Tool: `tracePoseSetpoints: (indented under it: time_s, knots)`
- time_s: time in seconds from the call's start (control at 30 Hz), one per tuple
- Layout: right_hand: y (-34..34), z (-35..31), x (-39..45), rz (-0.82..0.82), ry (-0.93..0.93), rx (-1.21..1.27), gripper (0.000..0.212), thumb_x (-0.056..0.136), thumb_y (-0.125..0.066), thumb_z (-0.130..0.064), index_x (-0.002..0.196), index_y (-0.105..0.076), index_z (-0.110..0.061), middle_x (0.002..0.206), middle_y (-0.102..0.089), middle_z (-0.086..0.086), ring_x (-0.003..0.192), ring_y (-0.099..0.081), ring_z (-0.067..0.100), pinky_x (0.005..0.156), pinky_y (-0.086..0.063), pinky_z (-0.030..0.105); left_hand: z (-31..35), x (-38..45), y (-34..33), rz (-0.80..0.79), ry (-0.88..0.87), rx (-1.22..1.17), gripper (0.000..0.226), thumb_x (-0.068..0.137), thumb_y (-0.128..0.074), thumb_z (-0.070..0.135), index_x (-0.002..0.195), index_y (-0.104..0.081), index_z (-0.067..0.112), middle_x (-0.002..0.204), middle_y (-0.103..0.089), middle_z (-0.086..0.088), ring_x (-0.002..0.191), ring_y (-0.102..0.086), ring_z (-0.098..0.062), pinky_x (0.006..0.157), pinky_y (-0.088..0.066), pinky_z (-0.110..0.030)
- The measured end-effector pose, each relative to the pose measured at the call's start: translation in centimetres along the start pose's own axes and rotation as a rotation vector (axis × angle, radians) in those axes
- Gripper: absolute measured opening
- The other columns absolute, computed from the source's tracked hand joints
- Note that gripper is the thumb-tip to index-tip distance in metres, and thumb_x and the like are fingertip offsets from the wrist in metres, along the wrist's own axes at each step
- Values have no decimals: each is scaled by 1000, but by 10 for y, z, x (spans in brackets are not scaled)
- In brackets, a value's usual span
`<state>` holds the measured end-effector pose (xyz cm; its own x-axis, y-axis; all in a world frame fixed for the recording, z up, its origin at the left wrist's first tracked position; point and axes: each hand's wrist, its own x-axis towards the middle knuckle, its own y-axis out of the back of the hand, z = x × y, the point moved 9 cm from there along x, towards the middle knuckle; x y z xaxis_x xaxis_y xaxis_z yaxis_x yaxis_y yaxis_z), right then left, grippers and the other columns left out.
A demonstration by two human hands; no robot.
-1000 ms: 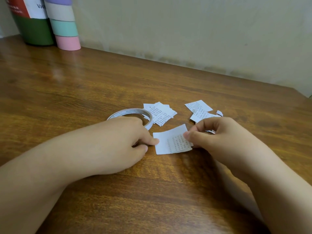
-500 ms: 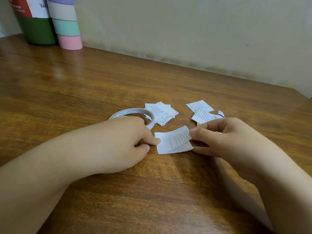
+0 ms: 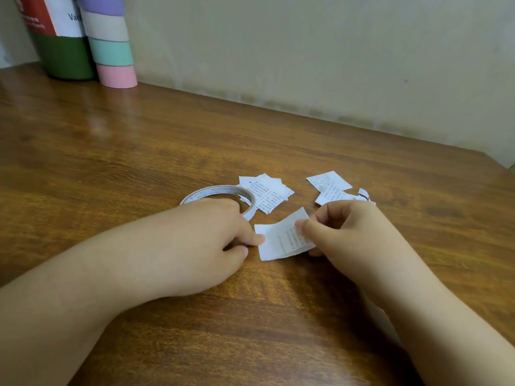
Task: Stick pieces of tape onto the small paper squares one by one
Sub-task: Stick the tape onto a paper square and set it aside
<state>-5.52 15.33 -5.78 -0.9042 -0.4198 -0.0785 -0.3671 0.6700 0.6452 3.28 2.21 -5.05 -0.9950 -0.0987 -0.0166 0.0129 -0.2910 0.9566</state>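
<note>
— Two hands, one paper square (image 3: pixel 281 238) on the table (image 3: pixel 139 151): who holds it?
— Right hand (image 3: pixel 345 232) pinches its lifted right edge; left hand (image 3: pixel 220 232) pinches the left edge.
— Tape?
— Roll (image 3: pixel 220 193) lies behind the left hand, loose squares (image 3: pixel 267 190) just beyond.

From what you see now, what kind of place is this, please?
Probably a desk at home or in a study, set against a plain wall. The signs: a wooden tabletop, a stack of pastel tape rolls beside a green canister, and a tape roll with small printed paper squares.
</note>
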Motion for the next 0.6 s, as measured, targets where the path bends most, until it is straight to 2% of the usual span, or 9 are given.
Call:
tracePoseSetpoints:
  time_s: [0.1, 0.2, 0.27, 0.3, 0.4, 0.47, 0.5, 0.6]
  knots:
    - [9, -12, -4, 74, 116, -1, 19, 83, -66, -25, 67, -63, -16, 65, -69, -3, 38, -45, 1, 37, -32, 9, -2, -1, 7, 69, 29, -97, 35, 94, -43, 35, 123, -50, 53, 77, -44, 10, 68, -45, -3, 58, -35, -13]
    - [26, -27, -11, 156, 264, 150, 22, 82, -68, -24, 64, -62, -13, 62, -67, 1, 46, -47, 2, 44, -33, 9, -16, -4, 29, 317, 87, -327, 23, 86, -54, 32, 100, -67, 45, 61, -48, 6, 66, -51, -4, 61, -43, -22]
    - [33, -35, -16, 174, 338, 286, 21, 81, -69, -18, 63, -62, -10, 55, -61, -3, 48, -47, -1, 47, -33, 8, -25, -7, 41, 456, 120, -456, 12, 81, -58, 37, 83, -69, 39, 58, -44, 8, 58, -47, -3, 53, -37, -18]
    - [35, -37, -17, 173, 364, 351, 20, 81, -69, -15, 63, -61, -9, 52, -58, -7, 48, -46, -2, 47, -33, 7, -26, -9, 44, 481, 125, -543, 13, 77, -59, 42, 78, -70, 35, 58, -45, 9, 54, -46, -2, 50, -34, -15]
    - [36, -43, -20, 157, 418, 482, 20, 80, -69, -8, 61, -61, -9, 52, -56, -9, 48, -47, -2, 48, -34, 7, -22, -8, 43, 440, 87, -924, 27, 65, -70, 56, 77, -74, 32, 63, -59, 9, 56, -50, 3, 58, -38, -12]
    - [34, -46, -23, 141, 449, 532, 19, 79, -69, -10, 61, -62, -8, 57, -61, -3, 53, -51, -1, 52, -39, 10, -16, -5, 40, 376, 44, -1124, 25, 61, -82, 47, 77, -74, 29, 68, -67, 11, 65, -58, 3, 67, -44, -17]
    - [33, -48, -24, 129, 465, 547, 17, 77, -69, -14, 63, -62, -7, 62, -64, 2, 56, -54, 1, 54, -42, 12, -16, -4, 38, 365, 31, -1192, 21, 59, -80, 37, 75, -75, 26, 72, -70, 10, 68, -60, 1, 68, -46, -17]
    - [30, -52, -28, 117, 498, 533, 14, 72, -67, -23, 68, -64, -10, 72, -67, 9, 62, -56, 5, 58, -44, 16, -15, -1, 34, 358, 3, -1263, 13, 60, -74, 22, 72, -75, 17, 79, -73, 7, 70, -63, -3, 63, -48, -12]
